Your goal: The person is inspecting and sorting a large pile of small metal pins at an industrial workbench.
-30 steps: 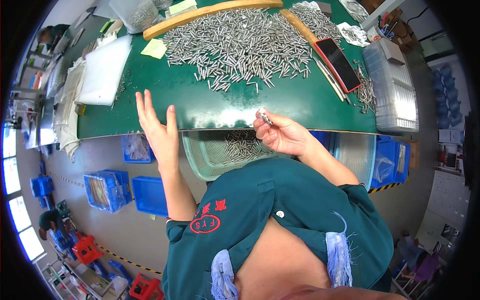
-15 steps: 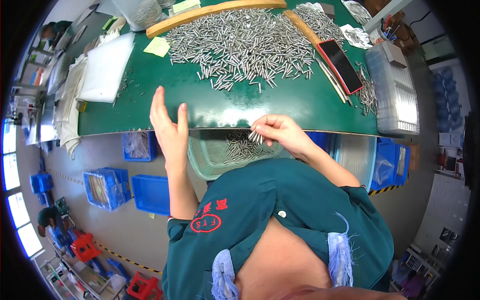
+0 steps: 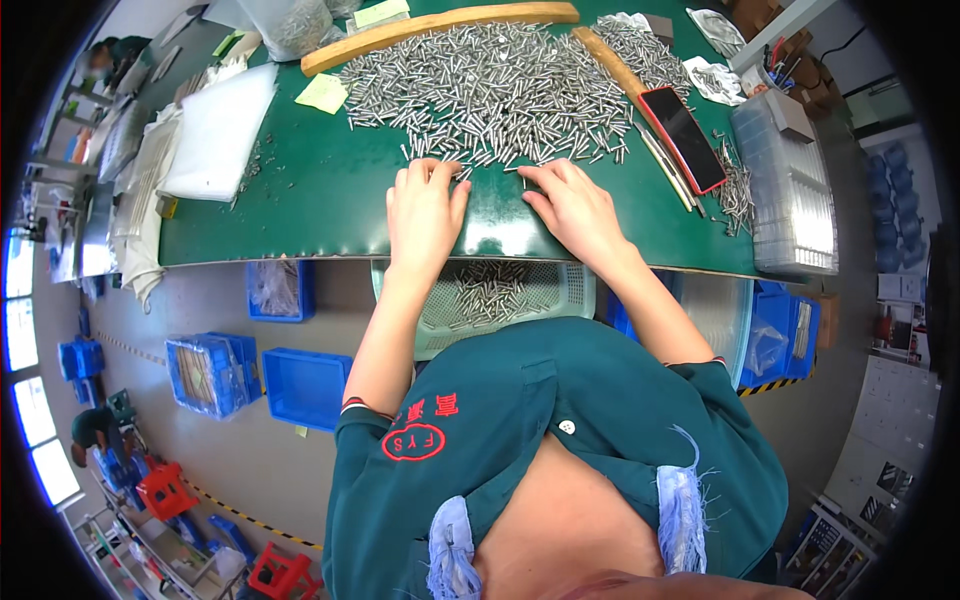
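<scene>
A broad heap of small metal pins [image 3: 500, 90] covers the far middle of the green table [image 3: 300, 215]. At the heap's near left edge lies my left hand [image 3: 424, 218], fingers bent down against the pins and thumb apart. My right hand [image 3: 580, 212] rests palm down at the near right edge, its thumb and forefinger apart beside a loose pin [image 3: 523, 183]. Nothing shows gripped in either hand; the undersides of the palms are hidden. Below the table edge, between my forearms, a pale green plastic basket [image 3: 437, 340] holds more pins.
Two wooden bars [image 3: 440, 22] border the heap. To the right lie a red-edged phone [image 3: 682, 140], thin rods [image 3: 664, 165] and clear plastic boxes [image 3: 790, 190]. White sheets [image 3: 218, 135] and a yellow note [image 3: 322, 93] are at left. Blue bins [image 3: 305, 388] stand below.
Both hands have moved to the heap's near edge. My right hand came up from over the basket, where it held several pins; my left hand came down and inward from its raised position.
</scene>
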`<state>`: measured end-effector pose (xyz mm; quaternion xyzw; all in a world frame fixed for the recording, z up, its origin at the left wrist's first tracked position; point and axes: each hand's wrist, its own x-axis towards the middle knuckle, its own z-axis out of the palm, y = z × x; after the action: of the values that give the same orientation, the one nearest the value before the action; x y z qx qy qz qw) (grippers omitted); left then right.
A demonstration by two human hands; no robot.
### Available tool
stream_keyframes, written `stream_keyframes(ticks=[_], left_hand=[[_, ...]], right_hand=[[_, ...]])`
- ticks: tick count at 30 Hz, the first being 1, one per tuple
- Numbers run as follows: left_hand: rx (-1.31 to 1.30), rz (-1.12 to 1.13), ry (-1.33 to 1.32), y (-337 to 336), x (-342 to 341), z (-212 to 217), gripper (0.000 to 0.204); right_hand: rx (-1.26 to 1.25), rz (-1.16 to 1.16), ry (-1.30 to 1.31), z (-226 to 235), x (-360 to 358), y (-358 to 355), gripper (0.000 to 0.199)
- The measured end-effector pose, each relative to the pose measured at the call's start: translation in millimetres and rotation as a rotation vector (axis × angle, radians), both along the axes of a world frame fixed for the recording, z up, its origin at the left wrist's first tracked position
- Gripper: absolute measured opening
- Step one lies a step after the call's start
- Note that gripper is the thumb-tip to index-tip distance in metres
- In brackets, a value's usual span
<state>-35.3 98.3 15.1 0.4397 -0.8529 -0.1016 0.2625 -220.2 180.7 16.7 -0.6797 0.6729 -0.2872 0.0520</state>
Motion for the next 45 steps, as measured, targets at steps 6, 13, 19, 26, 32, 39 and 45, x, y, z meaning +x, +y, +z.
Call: stream_keyframes(ticks=[6,13,19,26,32,39,45], left_hand=[[0.077,-0.099,-0.024,7,-11,-8,0.029],[0.126,-0.278,-0.001,21,-1,-4,0.021],[0.09,-0.396,0.002,13,10,-3,0.012],[0.121,-0.25,0.053,16,11,-9,0.017],[0.118,-0.209,0.057,18,3,-4,0.03],[0.181,-0.132,0.0,32,4,0,0.028],[0.211,-0.244,0.028,34,0,-2,0.023]], right_hand=[[-0.021,0.067,-0.013,-5,5,-2,0.016],[0.074,0.139,-0.086,-2,10,0,0.022],[0.089,0.14,-0.036,3,4,8,0.02],[0.098,0.083,0.007,7,-3,12,0.013],[0.053,0.079,0.071,7,-5,13,0.011],[0.023,0.092,0.098,6,-8,13,0.012],[0.058,0.252,0.014,9,1,17,0.012]])
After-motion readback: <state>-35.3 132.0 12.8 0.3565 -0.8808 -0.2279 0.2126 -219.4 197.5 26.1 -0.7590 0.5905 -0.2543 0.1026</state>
